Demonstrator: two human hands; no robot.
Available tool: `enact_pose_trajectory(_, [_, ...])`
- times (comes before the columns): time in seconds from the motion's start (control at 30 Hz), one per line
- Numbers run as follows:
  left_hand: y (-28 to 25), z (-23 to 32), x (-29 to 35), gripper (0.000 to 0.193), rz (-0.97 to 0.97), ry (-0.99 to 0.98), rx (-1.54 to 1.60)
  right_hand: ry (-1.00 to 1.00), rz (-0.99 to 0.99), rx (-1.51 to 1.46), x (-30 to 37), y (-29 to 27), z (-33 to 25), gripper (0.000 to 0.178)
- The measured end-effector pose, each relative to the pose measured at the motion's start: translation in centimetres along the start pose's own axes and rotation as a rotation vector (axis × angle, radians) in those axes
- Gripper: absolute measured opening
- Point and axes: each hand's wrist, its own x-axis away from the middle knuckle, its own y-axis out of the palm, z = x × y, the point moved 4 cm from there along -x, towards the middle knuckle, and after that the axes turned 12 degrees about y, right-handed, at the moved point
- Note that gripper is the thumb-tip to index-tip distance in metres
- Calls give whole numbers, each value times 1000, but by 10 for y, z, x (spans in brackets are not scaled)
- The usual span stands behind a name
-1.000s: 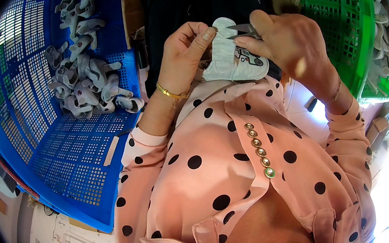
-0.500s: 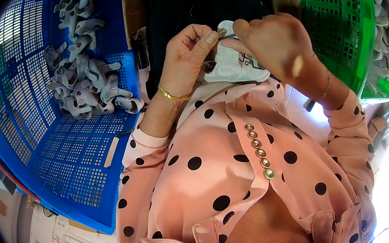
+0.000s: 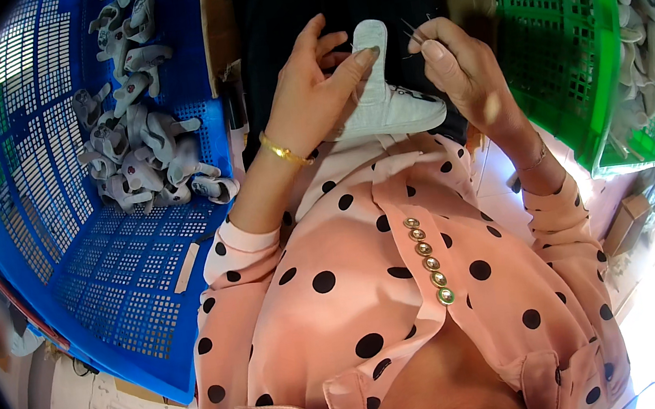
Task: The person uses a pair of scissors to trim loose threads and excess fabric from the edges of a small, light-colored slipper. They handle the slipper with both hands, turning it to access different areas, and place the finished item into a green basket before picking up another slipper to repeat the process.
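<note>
A small white fabric shoe [image 3: 407,117] with a dark printed mark lies on its side across my lap, its long strap [image 3: 369,40] standing up. My left hand [image 3: 320,74] grips it, with the thumb pressed against the strap and the other fingers partly behind. To the right and apart from the shoe, my right hand [image 3: 461,61] pinches a pair of fine metal tweezers [image 3: 409,31], whose thin pointed tips stick out to the upper left. The fingers hide most of the tool.
At my left stands a big blue plastic crate [image 3: 123,303] holding a pile of similar small shoes [image 3: 136,146]. On the right is a green crate [image 3: 560,37], with more shoes [image 3: 639,43] beyond its wall. A brown cardboard box [image 3: 628,223] sits farther right.
My right hand has pulled away from the shoe to the right, taking the tweezers with it. The shoe has turned in my left hand, and its strap now points up.
</note>
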Motion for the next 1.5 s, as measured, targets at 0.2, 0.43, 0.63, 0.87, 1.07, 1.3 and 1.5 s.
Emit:
enact_pose_trajectory(0.2, [10, 11, -4, 44, -137, -275, 438, -335, 253, 619, 12, -14, -17, 35])
enact_pose_trajectory(0.43, [7, 19, 5, 24, -111, -332, 448, -450, 286, 903, 14, -10, -32, 36])
enact_pose_trajectory(0.63, [6, 16, 11, 23, -119, -322, 466, -468, 240, 942, 13, -7, -32, 36])
enact_pose_trajectory(0.87, [9, 18, 15, 21, -107, -315, 539, -534, 213, 958, 14, -6, -34, 39])
enact_pose_trajectory(1.07, [8, 20, 17, 19, -99, -284, 608, -532, 137, 927, 12, -4, -33, 40])
enact_pose_trajectory(1.3, [6, 18, 21, 17, -55, -248, 480, -376, 143, 589, 7, -10, -17, 35])
enact_pose_trajectory(1.5, [6, 25, 22, 16, -50, -269, 458, -500, 186, 898, 21, -11, -33, 40])
